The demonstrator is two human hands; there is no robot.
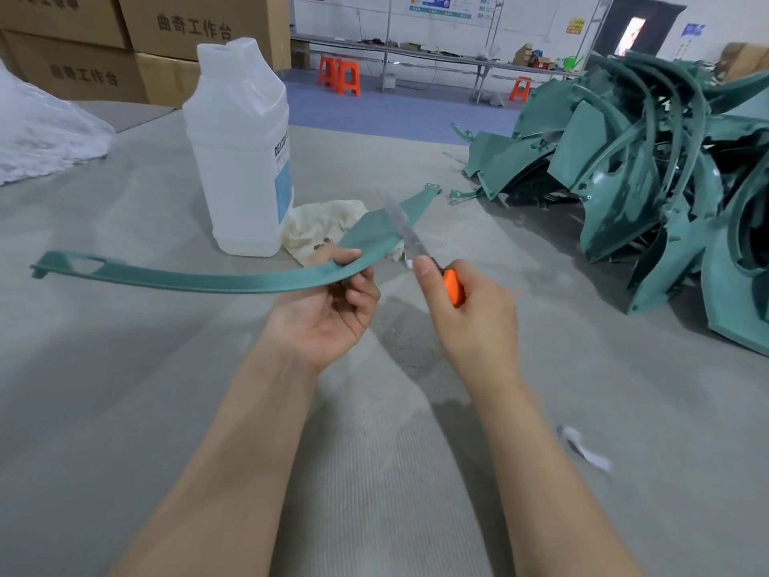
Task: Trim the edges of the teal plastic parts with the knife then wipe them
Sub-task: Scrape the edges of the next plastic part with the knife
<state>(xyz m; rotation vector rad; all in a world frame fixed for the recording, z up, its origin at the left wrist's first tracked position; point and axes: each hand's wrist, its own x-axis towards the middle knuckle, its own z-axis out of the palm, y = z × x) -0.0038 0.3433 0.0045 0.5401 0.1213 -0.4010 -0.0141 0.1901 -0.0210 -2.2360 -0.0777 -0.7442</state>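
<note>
1. Upper cardboard box point(195, 29): printed "曲奇工作台".
2. Lower cardboard box point(83, 74): same "曲奇工作台".
3. White plastic bottle point(239, 147): label reads "DEXCO" running up the side; the rest is turned away and the small print is illegible.
4. Wall posters point(445, 4): too small to read.

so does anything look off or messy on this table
Little stands out. A white scrap lies loose on the table at the near right, and the teal parts are heaped in a jumble at the far right. The bottle stands upright, nothing spilled.
</note>
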